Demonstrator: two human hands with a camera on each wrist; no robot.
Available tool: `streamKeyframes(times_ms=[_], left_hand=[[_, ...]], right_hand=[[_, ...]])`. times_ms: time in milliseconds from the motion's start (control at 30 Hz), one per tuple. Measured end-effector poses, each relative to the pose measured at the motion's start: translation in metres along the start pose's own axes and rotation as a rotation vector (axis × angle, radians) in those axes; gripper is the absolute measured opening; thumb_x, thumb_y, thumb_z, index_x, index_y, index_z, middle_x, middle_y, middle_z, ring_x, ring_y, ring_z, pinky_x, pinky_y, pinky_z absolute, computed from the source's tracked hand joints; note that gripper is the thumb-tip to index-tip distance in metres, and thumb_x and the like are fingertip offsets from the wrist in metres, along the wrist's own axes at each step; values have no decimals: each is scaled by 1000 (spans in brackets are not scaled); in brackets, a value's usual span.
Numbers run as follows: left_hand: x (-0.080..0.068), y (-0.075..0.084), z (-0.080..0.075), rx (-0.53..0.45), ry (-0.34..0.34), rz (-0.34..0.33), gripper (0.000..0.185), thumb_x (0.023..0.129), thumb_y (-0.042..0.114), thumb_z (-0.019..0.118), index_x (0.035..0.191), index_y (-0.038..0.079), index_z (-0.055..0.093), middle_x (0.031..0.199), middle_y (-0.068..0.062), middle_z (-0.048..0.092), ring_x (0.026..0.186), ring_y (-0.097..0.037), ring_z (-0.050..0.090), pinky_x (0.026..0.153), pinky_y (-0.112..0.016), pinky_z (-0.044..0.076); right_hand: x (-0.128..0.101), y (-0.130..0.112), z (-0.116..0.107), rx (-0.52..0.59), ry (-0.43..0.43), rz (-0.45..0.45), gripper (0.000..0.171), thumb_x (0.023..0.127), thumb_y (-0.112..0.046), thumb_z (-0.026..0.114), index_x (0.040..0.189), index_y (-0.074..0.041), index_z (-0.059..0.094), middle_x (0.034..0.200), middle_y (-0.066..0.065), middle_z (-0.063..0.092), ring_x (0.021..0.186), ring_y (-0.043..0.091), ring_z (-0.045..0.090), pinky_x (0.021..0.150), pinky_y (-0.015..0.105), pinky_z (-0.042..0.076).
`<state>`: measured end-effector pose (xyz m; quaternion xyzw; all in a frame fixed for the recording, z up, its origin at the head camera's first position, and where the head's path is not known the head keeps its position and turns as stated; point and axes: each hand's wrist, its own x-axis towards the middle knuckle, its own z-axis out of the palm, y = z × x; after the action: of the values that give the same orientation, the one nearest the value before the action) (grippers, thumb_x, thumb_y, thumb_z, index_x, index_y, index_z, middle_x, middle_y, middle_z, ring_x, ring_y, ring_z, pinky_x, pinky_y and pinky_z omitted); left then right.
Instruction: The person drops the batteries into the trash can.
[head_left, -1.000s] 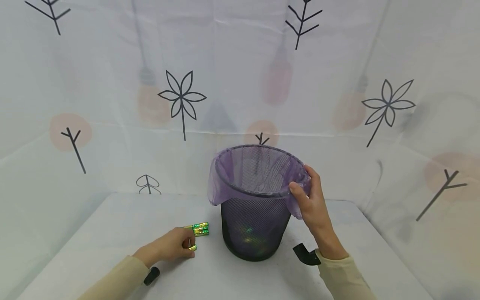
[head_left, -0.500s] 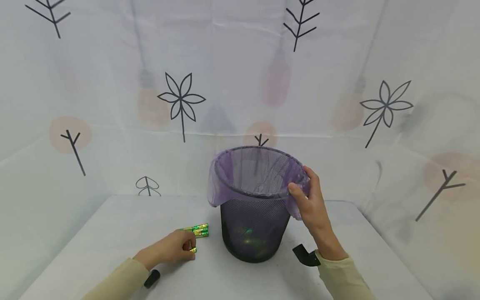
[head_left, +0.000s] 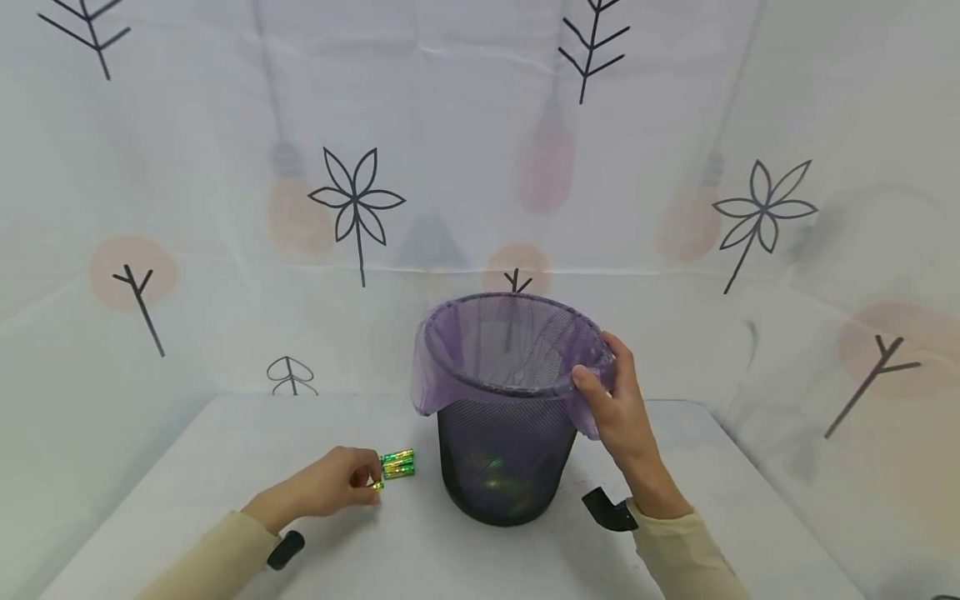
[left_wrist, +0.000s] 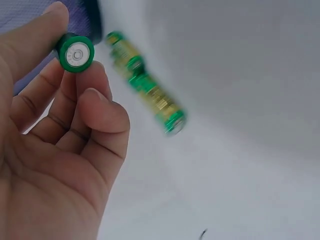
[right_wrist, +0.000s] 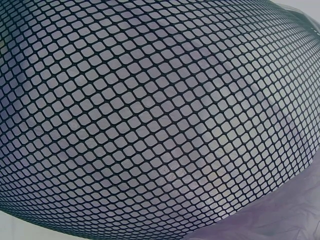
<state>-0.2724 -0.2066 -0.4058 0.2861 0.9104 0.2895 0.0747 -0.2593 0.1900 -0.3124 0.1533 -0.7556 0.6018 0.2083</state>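
Note:
My left hand (head_left: 330, 483) pinches a green and gold battery (left_wrist: 76, 53) between thumb and fingertips, its flat silver end facing the left wrist camera. Just beyond those fingers, several more batteries (head_left: 398, 463) of the same colours lie side by side on the table. With the thumb over the rim and the fingers outside, my right hand (head_left: 626, 417) grips a black mesh wastebasket (head_left: 504, 458). A purple bin liner (head_left: 435, 379) lines it and folds over the rim. Green and yellow glints show through the mesh low inside. The right wrist view is filled by the mesh wall.
The white table (head_left: 247, 450) carries the wastebasket near its middle, with the loose batteries to the left of it. Behind and at both sides hangs a pale cloth (head_left: 450, 125) printed with plants and lamps.
My left hand has drawn slightly left and up with the battery, showing more of the loose ones. The right hand keeps its grip on the basket rim. The head view has shifted slightly.

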Motion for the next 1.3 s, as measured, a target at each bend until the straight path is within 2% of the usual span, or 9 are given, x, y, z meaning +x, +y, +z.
streamKeyframes(times_ms=[233,467,667,833,933,1033,1167,1300], left_hand=[[-2,27,-46,57,49,25,16,84,22,73,94,14,62,69,6,53,61,-8,48,54,-26,44],[1,57,-95,119,130,-2,17,86,23,72,97,15,62,72,4,55,65,-14,51,57,-29,45],[13,87,-135,152,209,43,19,86,23,71,100,13,62,75,2,56,67,-16,52,60,-33,46],[28,112,-158,165,251,86,20,87,22,71,101,11,62,76,1,58,68,-17,53,65,-34,46],[39,127,-165,166,267,110,21,87,23,71,102,11,62,76,0,58,69,-17,53,66,-35,46],[52,141,-166,146,270,147,21,87,25,70,102,13,62,75,0,58,68,-17,52,65,-35,45],[73,159,-157,107,261,219,18,87,23,71,99,13,62,75,0,59,68,-17,52,65,-34,45],[91,175,-145,79,239,262,17,86,22,72,97,13,62,77,0,60,71,-16,53,67,-32,45]], right_hand=[[0,-1,-1,7,-2,-2,70,92,-26,57,150,-20,18,150,14,25,136,34,28,107,61,19],[-1,-2,-1,14,-3,-8,70,92,-26,57,150,-20,18,150,14,25,135,34,28,108,60,19],[0,-2,-1,8,-2,-10,70,92,-26,57,150,-20,18,150,14,25,136,34,28,108,60,19],[0,-2,0,10,-4,-6,70,92,-26,57,150,-20,18,150,14,26,136,34,28,108,60,19],[1,-3,0,20,-6,-5,69,92,-26,57,150,-21,19,149,13,27,135,33,29,108,59,19],[1,-3,0,21,-4,-3,69,92,-26,57,150,-20,19,149,13,27,134,33,30,108,59,19],[0,-4,-1,17,-1,2,70,93,-26,57,150,-20,18,150,13,26,135,33,29,108,59,18],[-1,-3,-1,12,0,4,69,93,-26,57,150,-21,18,150,14,26,134,34,30,108,60,19]])
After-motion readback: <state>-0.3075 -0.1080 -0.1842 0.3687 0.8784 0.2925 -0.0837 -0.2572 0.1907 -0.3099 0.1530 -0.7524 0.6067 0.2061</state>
